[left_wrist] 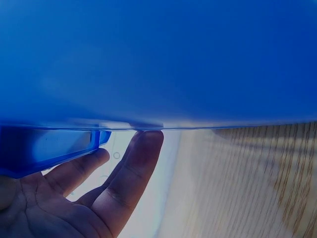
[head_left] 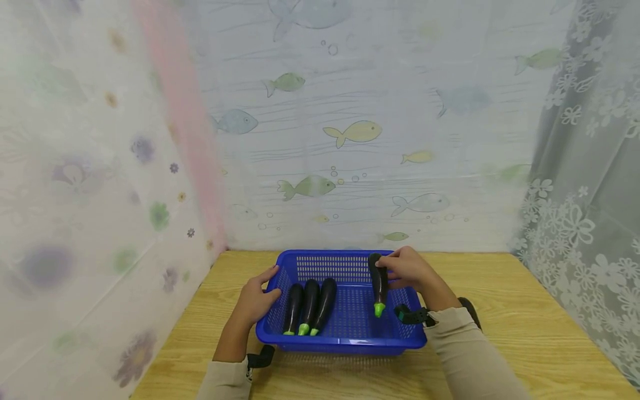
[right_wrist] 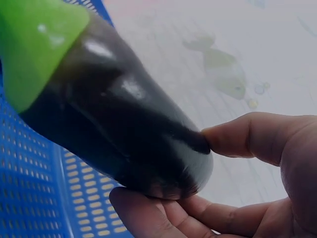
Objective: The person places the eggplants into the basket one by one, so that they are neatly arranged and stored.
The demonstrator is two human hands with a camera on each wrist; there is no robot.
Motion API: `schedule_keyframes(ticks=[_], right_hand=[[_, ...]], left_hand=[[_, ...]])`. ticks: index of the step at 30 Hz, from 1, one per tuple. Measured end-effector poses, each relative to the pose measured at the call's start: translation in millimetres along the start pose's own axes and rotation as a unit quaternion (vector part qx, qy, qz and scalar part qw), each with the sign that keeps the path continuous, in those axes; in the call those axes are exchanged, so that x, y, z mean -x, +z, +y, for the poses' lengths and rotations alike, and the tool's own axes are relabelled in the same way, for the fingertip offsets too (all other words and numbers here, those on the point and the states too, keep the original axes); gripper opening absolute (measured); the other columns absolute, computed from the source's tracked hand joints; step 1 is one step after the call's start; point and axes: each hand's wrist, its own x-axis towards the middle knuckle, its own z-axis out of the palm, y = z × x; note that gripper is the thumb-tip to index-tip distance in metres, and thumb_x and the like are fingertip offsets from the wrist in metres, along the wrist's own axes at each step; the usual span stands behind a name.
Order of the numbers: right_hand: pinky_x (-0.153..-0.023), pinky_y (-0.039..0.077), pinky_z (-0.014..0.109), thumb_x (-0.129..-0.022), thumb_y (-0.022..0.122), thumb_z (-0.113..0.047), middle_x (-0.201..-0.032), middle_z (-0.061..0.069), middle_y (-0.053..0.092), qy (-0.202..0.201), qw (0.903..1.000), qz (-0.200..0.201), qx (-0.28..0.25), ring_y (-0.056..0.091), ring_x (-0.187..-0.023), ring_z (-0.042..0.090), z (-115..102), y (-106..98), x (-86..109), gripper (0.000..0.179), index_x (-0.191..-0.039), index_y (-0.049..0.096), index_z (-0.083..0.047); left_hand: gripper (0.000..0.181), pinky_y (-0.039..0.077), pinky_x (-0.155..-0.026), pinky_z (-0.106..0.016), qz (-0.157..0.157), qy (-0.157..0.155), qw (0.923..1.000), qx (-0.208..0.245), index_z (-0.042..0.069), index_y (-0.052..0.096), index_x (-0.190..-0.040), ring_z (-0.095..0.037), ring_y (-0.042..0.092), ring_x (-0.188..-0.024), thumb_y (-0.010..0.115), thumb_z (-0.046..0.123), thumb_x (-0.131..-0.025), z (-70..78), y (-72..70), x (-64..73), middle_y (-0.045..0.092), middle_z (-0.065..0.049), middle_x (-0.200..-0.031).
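A blue plastic basket [head_left: 345,341] stands on the table. Three dark eggplants with green caps lie side by side in its left half, the middle one [head_left: 310,303] among them. My left hand [head_left: 254,298] holds the basket's left rim, thumb over the inside. From below, the left wrist view has its fingertips [left_wrist: 151,136] against the blue rim. My right hand [head_left: 407,269] pinches another eggplant [head_left: 378,280] by its rounded dark end, thumb opposite the fingers. This one is over the basket's right half, its green cap [right_wrist: 39,44] pointing toward me.
The wooden table [head_left: 520,322] extends to both sides of the basket and in front of it. Behind stands a pale curtain [head_left: 360,211] printed with fish, close to the table's back edge. Each wrist wears a black strap-on camera, the right one [head_left: 411,315] overlapping the basket's right side.
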Motion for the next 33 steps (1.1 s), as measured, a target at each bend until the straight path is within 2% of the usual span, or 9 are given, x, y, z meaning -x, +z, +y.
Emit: schedule_keyframes(ticks=[6,19,25,30,33], right_hand=[[-0.079,0.065,0.046,-0.092,0.068,-0.016,-0.128,0.031,0.060,0.009,1.0000,-0.003,-0.003,0.074,-0.093,0.031,5.2,8.9,-7.8,0.050,-0.128,0.058,0.017],[-0.076,0.065,0.044,-0.090,0.071,-0.014,-0.114,0.020,0.049,0.034,0.9990,0.000,-0.028,0.072,-0.086,0.029,8.8,20.9,-17.2,0.047,-0.124,0.053,0.013],[-0.075,0.065,0.044,-0.089,0.072,-0.014,-0.108,0.017,0.051,0.045,0.9987,0.000,-0.027,0.070,-0.086,0.029,13.2,24.7,-24.5,0.037,-0.115,0.057,0.009],[-0.074,0.065,0.044,-0.087,0.072,-0.013,-0.096,0.011,0.052,0.057,0.9980,-0.004,-0.028,0.066,-0.077,0.024,15.5,28.4,-30.4,0.025,-0.101,0.057,0.002],[-0.074,0.065,0.044,-0.087,0.072,-0.012,-0.089,0.009,0.052,0.059,0.9979,-0.006,-0.025,0.063,-0.072,0.022,16.0,29.8,-32.6,0.023,-0.098,0.056,-0.001]], left_hand=[[0.064,0.060,-0.090,-0.056,-0.002,0.004,1.0000,0.003,0.017,0.047,-0.157,-0.048,0.061,-0.128,0.064,0.013,-0.095,0.6,0.8,-0.4,0.043,-0.007,-0.163],[0.065,0.062,-0.087,-0.054,-0.002,0.006,1.0000,0.000,0.014,0.047,-0.157,-0.048,0.063,-0.126,0.064,0.012,-0.094,5.9,-1.6,0.0,0.043,-0.010,-0.163],[0.064,0.058,-0.093,-0.059,0.000,0.003,0.9999,-0.010,0.015,0.047,-0.156,-0.049,0.060,-0.129,0.064,0.013,-0.095,3.4,-0.9,1.1,0.043,-0.009,-0.163],[0.064,0.059,-0.091,-0.059,0.000,0.000,1.0000,-0.003,0.016,0.047,-0.157,-0.049,0.061,-0.128,0.064,0.014,-0.095,2.4,-0.9,1.7,0.043,-0.008,-0.163],[0.064,0.059,-0.090,-0.058,0.002,0.000,1.0000,-0.001,0.016,0.048,-0.157,-0.049,0.061,-0.127,0.064,0.013,-0.095,3.5,-1.5,1.2,0.043,-0.008,-0.163]])
